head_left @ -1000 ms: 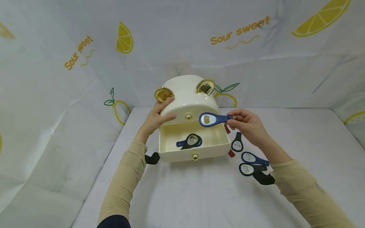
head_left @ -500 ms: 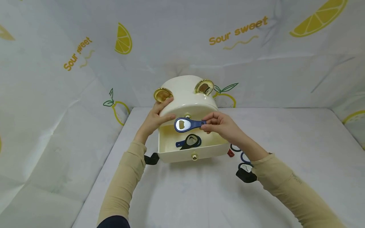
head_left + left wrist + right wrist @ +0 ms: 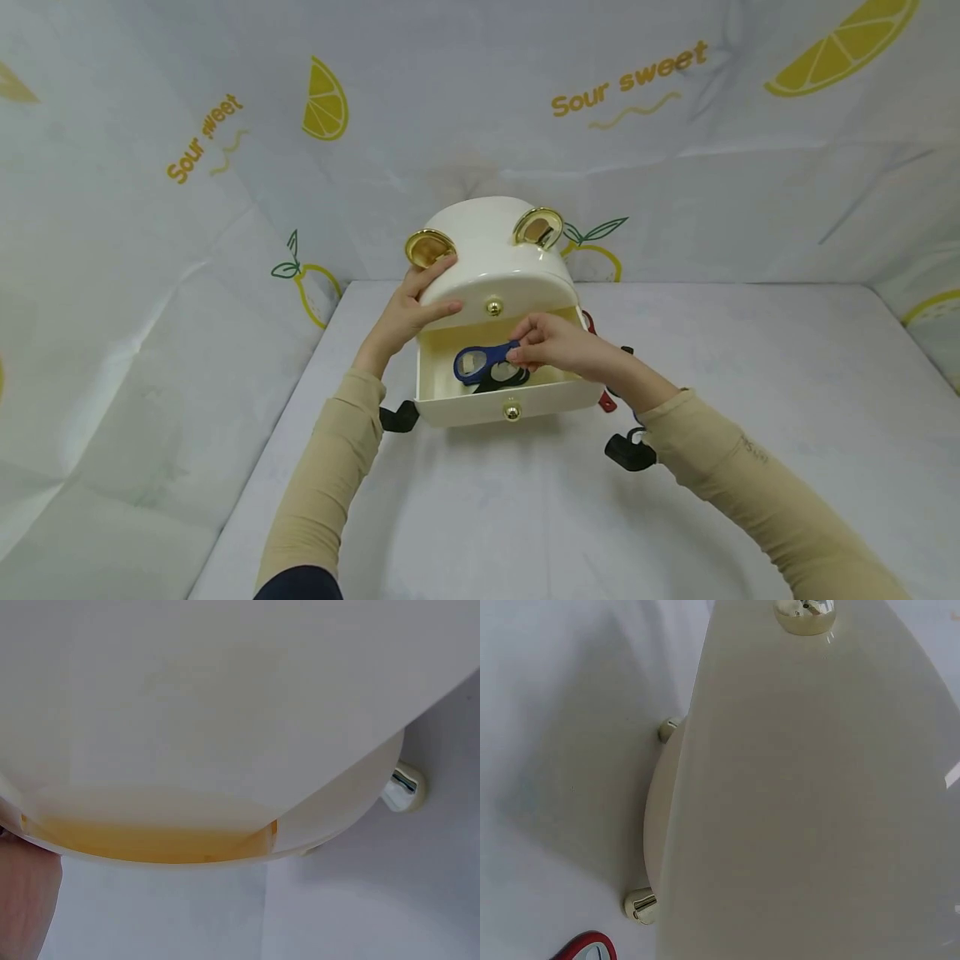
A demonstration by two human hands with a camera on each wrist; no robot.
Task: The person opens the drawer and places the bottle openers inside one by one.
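My right hand (image 3: 562,343) pinches the handle end of a blue bottle opener (image 3: 495,354) low inside the pulled-out drawer (image 3: 461,409) of a cream bear-shaped box (image 3: 487,233). Beneath it, overlapped by the blue one, lies a black bottle opener (image 3: 489,386). My left hand (image 3: 401,317) rests against the left side of the box, fingers spread below a gold ear (image 3: 431,247) and thumb along the front edge. The left wrist view catches only part of that hand (image 3: 26,892) beside the box. In the right wrist view the drawer front (image 3: 802,787) hides the hand and opener.
Red handles (image 3: 607,402) of more openers show on the white table right of the box, partly behind my right forearm. One red-rimmed opener (image 3: 592,949) appears in the right wrist view. The box stands on short gold feet (image 3: 641,906). A lemon-print cloth (image 3: 675,208) backs the table.
My right hand has carried the blue bottle opener leftward from beside the box, over the drawer, then down into it. The left hand and the box stay where they were.
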